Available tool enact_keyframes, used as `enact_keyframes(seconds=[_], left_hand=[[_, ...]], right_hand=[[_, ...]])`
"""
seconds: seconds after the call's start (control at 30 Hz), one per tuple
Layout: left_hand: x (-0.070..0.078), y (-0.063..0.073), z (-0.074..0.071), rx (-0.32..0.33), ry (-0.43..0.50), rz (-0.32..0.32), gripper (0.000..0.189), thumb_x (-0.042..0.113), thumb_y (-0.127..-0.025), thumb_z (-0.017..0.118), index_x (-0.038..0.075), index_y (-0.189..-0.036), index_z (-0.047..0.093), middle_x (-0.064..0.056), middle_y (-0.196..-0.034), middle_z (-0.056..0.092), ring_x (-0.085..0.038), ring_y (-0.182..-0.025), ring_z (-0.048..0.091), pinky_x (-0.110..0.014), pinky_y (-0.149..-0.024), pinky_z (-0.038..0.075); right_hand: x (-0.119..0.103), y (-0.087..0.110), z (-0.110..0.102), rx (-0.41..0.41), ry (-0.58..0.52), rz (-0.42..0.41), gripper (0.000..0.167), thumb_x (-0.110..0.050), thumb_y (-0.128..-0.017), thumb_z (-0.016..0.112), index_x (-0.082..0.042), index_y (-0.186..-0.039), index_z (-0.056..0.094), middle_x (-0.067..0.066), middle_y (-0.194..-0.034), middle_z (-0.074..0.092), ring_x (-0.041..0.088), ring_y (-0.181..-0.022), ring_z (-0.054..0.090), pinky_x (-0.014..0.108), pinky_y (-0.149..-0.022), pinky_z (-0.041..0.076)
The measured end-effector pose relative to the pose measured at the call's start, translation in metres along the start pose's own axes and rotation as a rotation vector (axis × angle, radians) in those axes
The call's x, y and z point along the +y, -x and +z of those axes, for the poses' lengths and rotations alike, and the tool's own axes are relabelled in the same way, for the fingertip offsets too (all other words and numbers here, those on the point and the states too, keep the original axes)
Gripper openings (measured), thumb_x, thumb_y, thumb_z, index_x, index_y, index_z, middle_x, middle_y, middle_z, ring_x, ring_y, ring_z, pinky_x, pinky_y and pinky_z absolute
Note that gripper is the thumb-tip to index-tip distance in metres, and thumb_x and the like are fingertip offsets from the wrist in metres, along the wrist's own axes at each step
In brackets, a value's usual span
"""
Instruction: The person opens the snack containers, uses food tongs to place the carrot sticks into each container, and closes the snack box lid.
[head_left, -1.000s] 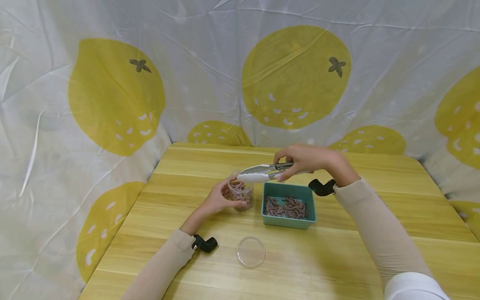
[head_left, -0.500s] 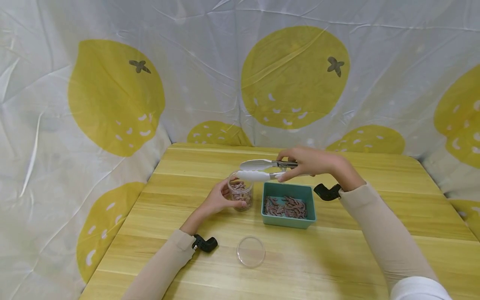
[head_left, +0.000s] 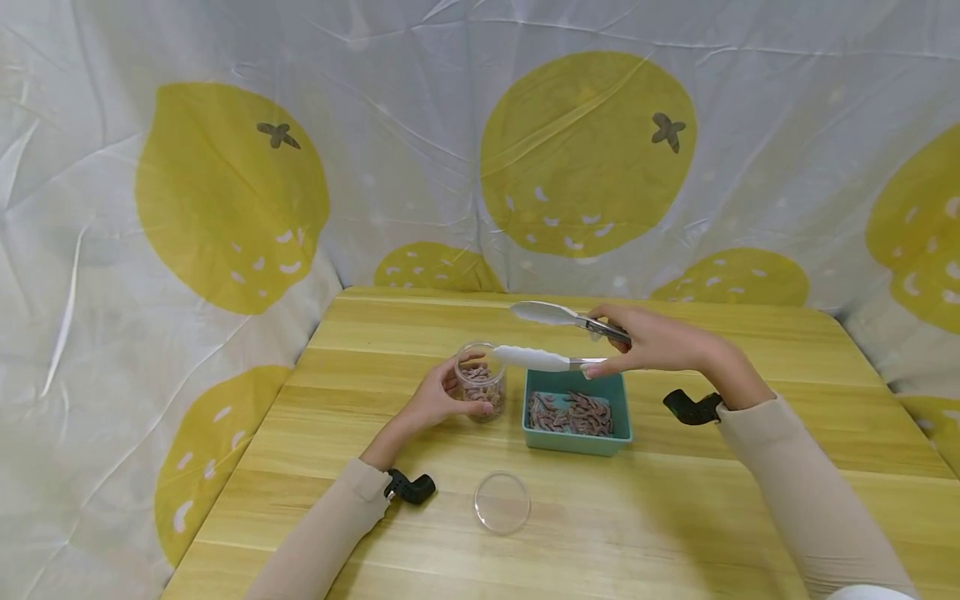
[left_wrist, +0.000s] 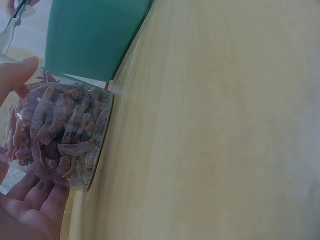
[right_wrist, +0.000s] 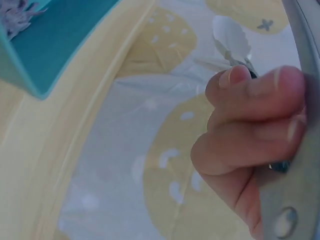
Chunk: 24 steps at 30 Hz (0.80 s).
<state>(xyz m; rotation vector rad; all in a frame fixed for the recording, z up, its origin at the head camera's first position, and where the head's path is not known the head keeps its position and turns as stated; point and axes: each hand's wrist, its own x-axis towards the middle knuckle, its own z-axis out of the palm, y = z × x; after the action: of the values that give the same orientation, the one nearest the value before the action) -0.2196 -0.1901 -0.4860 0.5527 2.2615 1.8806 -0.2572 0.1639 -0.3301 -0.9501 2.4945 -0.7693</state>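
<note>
My left hand [head_left: 438, 396] grips a clear plastic jar [head_left: 482, 387] that stands on the table, thumb on the near side and fingers behind. Through its wall in the left wrist view show brownish strips of dried meat [left_wrist: 55, 125]. My right hand [head_left: 656, 337] holds a pair of tongs [head_left: 585, 325] with white scalloped tips, spread wide. The lower tip overlaps the jar's rim in the head view; nothing is between the tips. Below the tongs sits a teal rectangular box [head_left: 577, 446] with more of the strips [head_left: 573, 412] spread over its bottom.
A round clear lid [head_left: 502, 502] lies on the wooden table [head_left: 637, 533] in front of the jar and box. A lemon-print curtain [head_left: 405, 167] hangs behind and beside the table.
The tongs have spread wider, and my right hand has moved right and slightly down, away from over the jar. My left hand and the jar stay put.
</note>
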Motion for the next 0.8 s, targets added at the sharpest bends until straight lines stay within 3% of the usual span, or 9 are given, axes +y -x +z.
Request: enact_keyframes(seconds=[0.2, 0.57, 0.8], left_hand=[[0.002, 0.001, 0.001, 0.0, -0.004, 0.004, 0.081, -0.01, -0.078, 0.08, -0.002, -0.148, 0.04, -0.026, -0.147, 0.045, -0.038, -0.13, 0.05, -0.047, -0.108, 0.041], [0.0, 0.001, 0.0, 0.006, 0.012, -0.015, 0.08, -0.005, -0.078, 0.083, 0.003, -0.147, 0.044, -0.022, -0.144, 0.051, -0.031, -0.13, 0.052, -0.046, -0.11, 0.038], [-0.001, 0.0, -0.001, 0.001, -0.009, 0.005, 0.082, 0.002, -0.077, 0.086, 0.002, -0.147, 0.044, -0.023, -0.143, 0.052, -0.028, -0.129, 0.054, -0.039, -0.108, 0.041]], right_hand=[[0.017, 0.021, 0.003, 0.075, -0.038, 0.031, 0.083, -0.047, -0.084, 0.079, -0.008, -0.144, 0.039, 0.006, -0.077, 0.048, 0.018, -0.062, 0.042, 0.032, -0.057, 0.038], [0.043, 0.054, 0.012, 0.176, -0.099, 0.072, 0.071, -0.041, -0.091, 0.074, -0.005, -0.14, 0.037, 0.007, -0.077, 0.046, 0.017, -0.061, 0.039, 0.031, -0.055, 0.037], [0.06, 0.075, 0.019, 0.244, -0.076, 0.099, 0.084, -0.037, -0.094, 0.07, -0.001, -0.152, 0.021, 0.006, -0.078, 0.046, 0.015, -0.061, 0.039, 0.03, -0.053, 0.036]])
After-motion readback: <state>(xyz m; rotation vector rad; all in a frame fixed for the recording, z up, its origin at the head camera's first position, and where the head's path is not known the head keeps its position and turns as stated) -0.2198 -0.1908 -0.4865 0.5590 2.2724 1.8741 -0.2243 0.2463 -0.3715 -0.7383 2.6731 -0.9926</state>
